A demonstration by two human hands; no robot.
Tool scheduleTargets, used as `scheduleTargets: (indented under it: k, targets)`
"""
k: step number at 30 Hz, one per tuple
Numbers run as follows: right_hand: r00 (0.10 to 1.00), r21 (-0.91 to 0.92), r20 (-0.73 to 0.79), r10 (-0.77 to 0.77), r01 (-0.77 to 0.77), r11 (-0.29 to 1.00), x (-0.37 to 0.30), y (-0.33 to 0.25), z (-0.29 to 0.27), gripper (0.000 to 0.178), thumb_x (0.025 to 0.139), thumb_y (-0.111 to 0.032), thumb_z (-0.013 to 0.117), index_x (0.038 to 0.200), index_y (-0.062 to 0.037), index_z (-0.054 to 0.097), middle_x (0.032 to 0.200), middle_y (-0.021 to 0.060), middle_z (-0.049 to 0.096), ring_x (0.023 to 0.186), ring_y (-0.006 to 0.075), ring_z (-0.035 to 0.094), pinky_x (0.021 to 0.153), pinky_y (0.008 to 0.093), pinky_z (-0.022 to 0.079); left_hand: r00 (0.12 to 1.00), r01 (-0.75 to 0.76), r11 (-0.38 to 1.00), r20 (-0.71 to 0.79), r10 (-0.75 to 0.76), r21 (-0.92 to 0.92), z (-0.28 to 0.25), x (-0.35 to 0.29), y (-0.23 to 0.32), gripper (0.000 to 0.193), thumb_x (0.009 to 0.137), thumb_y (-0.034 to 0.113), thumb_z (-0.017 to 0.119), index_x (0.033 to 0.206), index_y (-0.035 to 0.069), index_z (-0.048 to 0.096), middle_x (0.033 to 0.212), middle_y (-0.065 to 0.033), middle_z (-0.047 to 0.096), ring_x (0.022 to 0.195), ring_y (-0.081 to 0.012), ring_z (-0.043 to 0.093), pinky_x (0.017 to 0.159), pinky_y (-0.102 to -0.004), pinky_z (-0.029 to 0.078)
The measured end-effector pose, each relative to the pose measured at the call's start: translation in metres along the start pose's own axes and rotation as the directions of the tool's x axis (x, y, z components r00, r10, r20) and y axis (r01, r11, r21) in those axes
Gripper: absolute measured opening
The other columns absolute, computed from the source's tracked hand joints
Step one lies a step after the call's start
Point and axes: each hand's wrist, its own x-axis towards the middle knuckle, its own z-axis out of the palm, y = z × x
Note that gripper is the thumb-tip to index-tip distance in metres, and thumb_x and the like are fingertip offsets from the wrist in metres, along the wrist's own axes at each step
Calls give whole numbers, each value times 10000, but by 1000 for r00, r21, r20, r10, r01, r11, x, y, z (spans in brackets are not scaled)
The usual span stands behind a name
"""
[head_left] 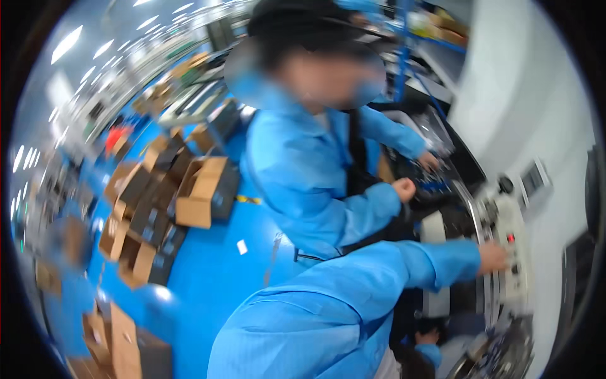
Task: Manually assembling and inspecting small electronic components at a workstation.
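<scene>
My left arm in a blue sleeve reaches across to the right. My left hand (pixel 492 258) is at a pale control panel (pixel 519 268) with dark knobs and a red-lit spot. Its fingers look closed against the panel; what is under them is hidden. Lower down, my right hand (pixel 428 336) shows small and dark beside a black object. Its fingers look curled, and what they hold cannot be made out. Between the hands lies the machine's metal rail (pixel 485 290), with a pale block (pixel 435 302) beside it.
A co-worker in a blue jacket (pixel 297 170) stands close ahead, both hands over a bench with small dark parts. Open cardboard boxes (pixel 202 189) stand on the blue floor at left. Metal parts (pixel 499 354) lie lower right. A small screen (pixel 535 180) is above the panel.
</scene>
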Motion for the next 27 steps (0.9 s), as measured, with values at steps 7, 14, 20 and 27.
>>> scheduleTargets:
  k: [7, 14, 20, 27]
  targets:
    - [981, 57, -179, -73, 85, 995, 27, -3, -2, 866, 688, -503, 698, 1306, 46, 439, 1343, 285, 445, 1281, 434, 404, 1095, 501, 299, 953, 24, 836, -241, -185, -548, -84, -140, 82, 381, 738, 192, 674, 1078, 43, 589, 933, -167, 600, 888, -347, 584, 759, -449, 481]
    - [899, 468, -281, -335, 433, 770, 38, -69, -34, 852, 713, -471, 699, 1313, 59, 405, 1357, 285, 421, 1287, 423, 400, 1101, 507, 295, 677, 672, 494, 189, -711, -551, 54, -226, 178, 431, 930, 392, 530, 1136, 13, 530, 1050, -117, 579, 982, -193, 554, 825, -311, 449]
    - [777, 765, -415, -473, 579, 282, 19, -129, -56, 842, 735, -444, 699, 1319, 71, 377, 1369, 285, 400, 1291, 413, 397, 1105, 513, 293, 666, 441, -458, 624, -410, -772, -49, -251, 167, 405, 960, 101, 436, 1345, 11, 348, 1278, -89, 482, 1184, -165, 459, 938, -311, 390]
    - [517, 804, -455, -725, 588, -86, -43, -216, -142, 786, 792, -409, 699, 1294, 85, 351, 1354, 263, 404, 1272, 393, 426, 1088, 519, 327, 917, 237, 378, 77, -391, -895, -112, -271, 136, 416, 946, 185, 484, 1295, -32, 415, 1120, -204, 580, 1064, -259, 564, 898, -355, 431]
